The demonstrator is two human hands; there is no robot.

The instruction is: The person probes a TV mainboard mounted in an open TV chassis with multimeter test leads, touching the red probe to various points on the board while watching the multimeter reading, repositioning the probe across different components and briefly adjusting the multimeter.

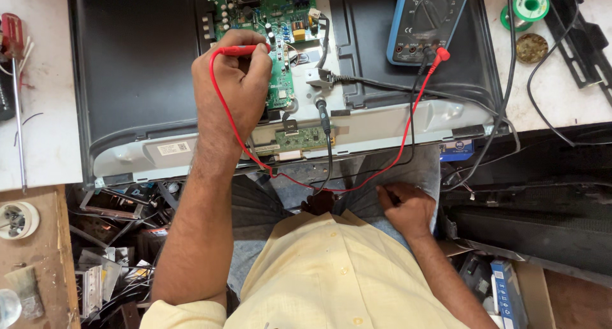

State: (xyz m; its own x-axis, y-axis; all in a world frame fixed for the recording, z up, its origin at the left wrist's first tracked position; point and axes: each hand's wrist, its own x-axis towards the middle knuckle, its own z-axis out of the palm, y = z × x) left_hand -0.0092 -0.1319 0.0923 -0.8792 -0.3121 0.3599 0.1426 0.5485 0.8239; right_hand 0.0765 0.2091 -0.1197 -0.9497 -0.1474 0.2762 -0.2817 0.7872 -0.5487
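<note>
My left hand (pixel 233 90) is closed around a red test probe (pixel 239 50), its tip against a green circuit board (pixel 280 23) mounted on the black back of a flat screen (pixel 137 61). The red lead (pixel 408 125) loops down and up to a blue multimeter (pixel 427 20) at the top right. My right hand (pixel 408 206) rests on my lap, fingers curled around something dark near the black lead; what it holds is unclear. A black probe (pixel 324 115) lies on the screen's metal lower edge beside a small green board (pixel 305 138).
A red-handled screwdriver (pixel 14 80) lies on the white bench at left. A solder spool (pixel 529 5) and a brass disc (pixel 531 47) sit top right. Scrap metal and parts (pixel 108 252) fill the floor below left; boxes (pixel 507 291) lie lower right.
</note>
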